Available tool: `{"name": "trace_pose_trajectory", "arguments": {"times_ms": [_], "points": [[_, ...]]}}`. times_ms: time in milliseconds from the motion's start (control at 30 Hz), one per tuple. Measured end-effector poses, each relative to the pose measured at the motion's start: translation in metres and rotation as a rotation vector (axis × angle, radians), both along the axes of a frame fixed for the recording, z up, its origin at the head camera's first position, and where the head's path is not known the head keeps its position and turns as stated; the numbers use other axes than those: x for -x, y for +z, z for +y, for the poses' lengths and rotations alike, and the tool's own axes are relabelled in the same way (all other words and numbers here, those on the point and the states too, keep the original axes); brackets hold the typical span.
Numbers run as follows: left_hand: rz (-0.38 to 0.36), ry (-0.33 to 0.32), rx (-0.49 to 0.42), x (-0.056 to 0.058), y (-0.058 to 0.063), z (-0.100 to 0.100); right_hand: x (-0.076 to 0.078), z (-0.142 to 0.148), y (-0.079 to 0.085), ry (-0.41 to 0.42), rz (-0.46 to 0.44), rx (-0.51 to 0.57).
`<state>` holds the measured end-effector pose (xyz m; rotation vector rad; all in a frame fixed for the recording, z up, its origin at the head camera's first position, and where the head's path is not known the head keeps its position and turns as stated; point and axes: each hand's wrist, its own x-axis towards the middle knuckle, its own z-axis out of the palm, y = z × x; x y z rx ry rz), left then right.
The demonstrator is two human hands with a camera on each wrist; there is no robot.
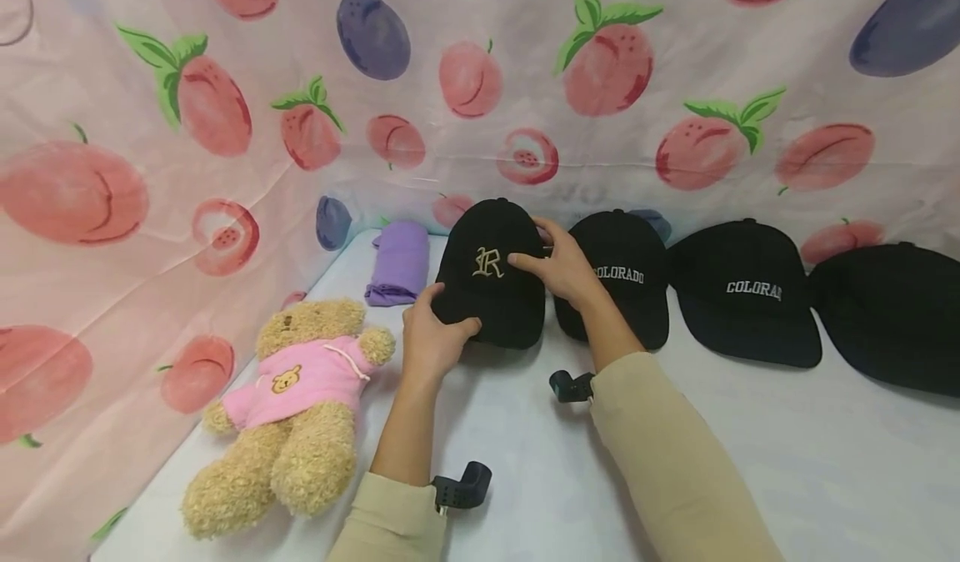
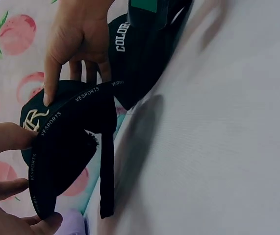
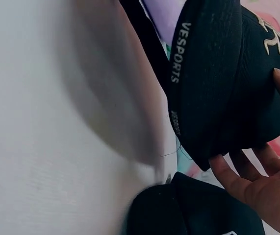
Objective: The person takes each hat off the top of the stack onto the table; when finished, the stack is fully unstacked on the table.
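Both hands hold a black baseball cap (image 1: 491, 295) with a gold embroidered letter R on its front. My left hand (image 1: 435, 333) grips the cap's left edge by the brim, with the thumb in front. At the crown's right side, my right hand (image 1: 558, 262) pinches the cap, its thumb beside the letter. The left wrist view looks at the cap's underside (image 2: 61, 147), where lettered tape runs along the edge and a strap (image 2: 107, 176) hangs down. Just right of the held cap stands another black cap (image 1: 618, 312) lettered COLORADO, partly behind my right hand and wrist.
Further right are a second COLORADO cap (image 1: 746, 320) and a black cap (image 1: 892, 320) cut off by the frame. A folded purple cloth (image 1: 400, 262) lies at the back left. Nearer lies a teddy bear (image 1: 300, 403) in pink. Fruit-patterned fabric (image 1: 450, 70) hangs behind the white surface (image 1: 525, 479).
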<state>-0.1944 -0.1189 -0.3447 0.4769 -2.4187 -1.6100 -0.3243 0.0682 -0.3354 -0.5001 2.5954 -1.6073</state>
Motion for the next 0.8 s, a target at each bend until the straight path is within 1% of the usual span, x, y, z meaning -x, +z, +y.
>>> {"name": "trace_pose_trajectory", "arguments": {"times_ms": [133,300,433,600,800], "points": [[0.002,0.006,-0.010,0.012,-0.002,-0.003,0.011,-0.003,0.000,-0.003,0.002,-0.023],[0.012,-0.010,-0.035,0.027,-0.006,-0.006,0.022,-0.004,-0.005,-0.035,-0.001,-0.051],[0.005,-0.013,-0.036,0.037,-0.012,-0.005,0.028,-0.003,-0.009,-0.048,-0.012,-0.072],[-0.017,-0.026,-0.041,0.050,-0.021,-0.006,0.036,-0.006,-0.010,-0.058,0.013,-0.118],[-0.026,-0.046,-0.033,0.063,-0.025,-0.009,0.044,-0.014,-0.008,-0.079,0.028,-0.180]]}}
